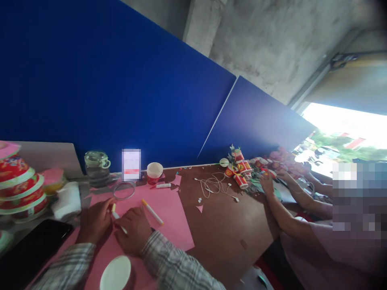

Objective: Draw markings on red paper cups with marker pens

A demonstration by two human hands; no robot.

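Note:
Over a sheet of pink paper [175, 225], both of my hands are close together on a white marker with a yellow end [115, 215]. My right hand [134, 231] is closed round the marker's lower part. My left hand [96, 219] pinches near its yellow end; its fingertips are partly hidden. A second white marker with yellow ends [152, 212] lies on the paper to the right. Nearest me, a white round lid or cup [115, 274] rests on the paper. A clear ring [123, 190] lies at the paper's far edge.
At left are stacked red bowls [22, 191], a tissue roll [68, 199] and a black phone [38, 245]. Behind stand a glass jar [96, 169], a lit screen [131, 164] and a paper cup [154, 173]. White earphones [211, 185] lie mid-table. A co-worker's hands [267, 183] touch small red cups [242, 169].

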